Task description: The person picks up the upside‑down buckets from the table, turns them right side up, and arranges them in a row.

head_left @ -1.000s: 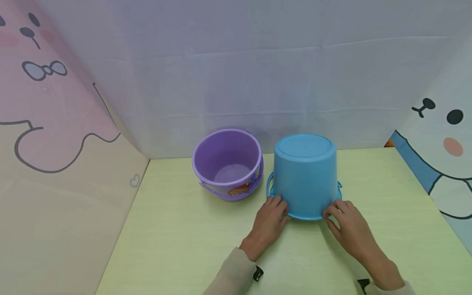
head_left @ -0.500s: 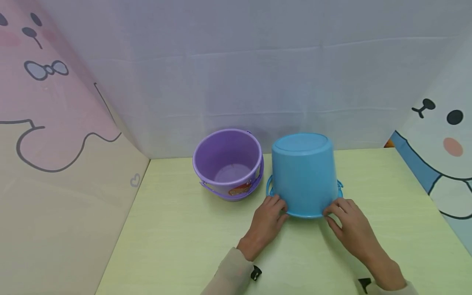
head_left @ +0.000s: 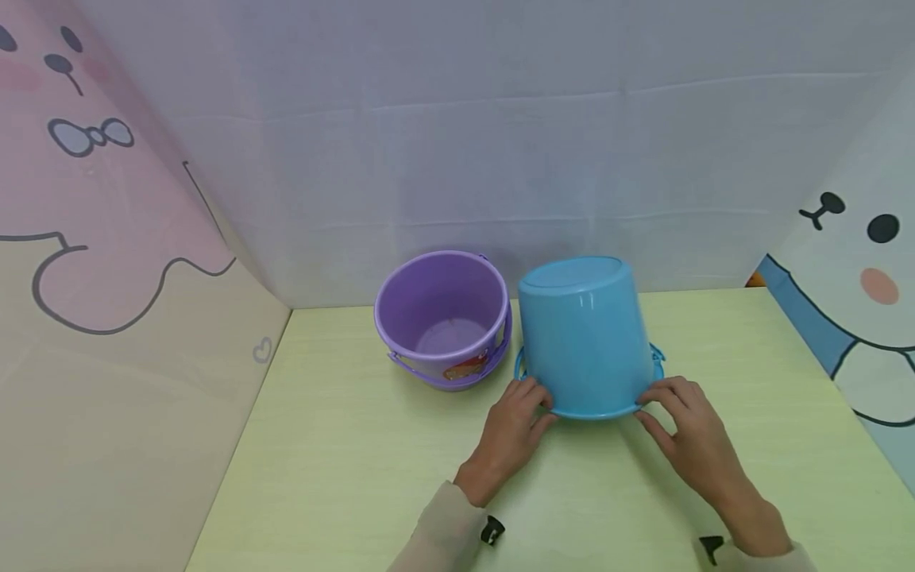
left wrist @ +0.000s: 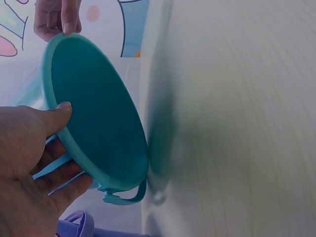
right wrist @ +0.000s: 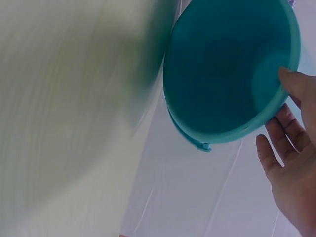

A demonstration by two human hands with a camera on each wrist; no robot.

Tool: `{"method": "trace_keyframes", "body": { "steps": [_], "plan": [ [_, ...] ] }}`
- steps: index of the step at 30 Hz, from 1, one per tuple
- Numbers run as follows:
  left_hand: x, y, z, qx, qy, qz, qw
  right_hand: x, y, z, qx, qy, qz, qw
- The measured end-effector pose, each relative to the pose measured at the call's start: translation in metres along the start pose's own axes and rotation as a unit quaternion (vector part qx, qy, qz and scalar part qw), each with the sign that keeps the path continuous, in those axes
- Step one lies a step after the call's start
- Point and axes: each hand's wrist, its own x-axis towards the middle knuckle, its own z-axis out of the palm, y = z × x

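Observation:
A blue bucket (head_left: 584,342) is turned upside down, its base up and leaning left in the head view. Both wrist views look up into its hollow inside, with the near rim raised and the far rim close to the table. My left hand (head_left: 511,429) pinches the near rim on the left, thumb inside and fingers outside. On the right, my right hand (head_left: 692,433) pinches the rim between thumb and fingers. The bucket's handle (left wrist: 126,196) hangs at the rim. Just left of it, a purple bucket (head_left: 443,298) stands upright on the table.
The pale green-yellow table (head_left: 343,492) runs back to a whitish cloth wall (head_left: 457,159). Cartoon-printed panels stand at left (head_left: 129,238) and right (head_left: 851,302). The purple bucket's handle (head_left: 436,380) hangs down its front.
The blue bucket has tipped left, its base shifting toward the purple bucket and its near rim rising slightly. My right hand has moved a little outward to the right; the purple bucket stays put.

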Motion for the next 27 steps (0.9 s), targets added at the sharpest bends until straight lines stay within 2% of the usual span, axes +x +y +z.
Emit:
{"method": "trace_keyframes", "body": {
  "steps": [13,27],
  "plan": [
    [-0.003,-0.006,-0.006,-0.041,0.013,-0.008,0.9991,-0.003,0.013,-0.002,0.04,0.009,0.026,0.9988],
    [-0.004,-0.015,-0.011,-0.091,0.037,0.007,0.9951,-0.002,0.028,0.001,0.093,0.016,0.034,0.995]
  ]
}}
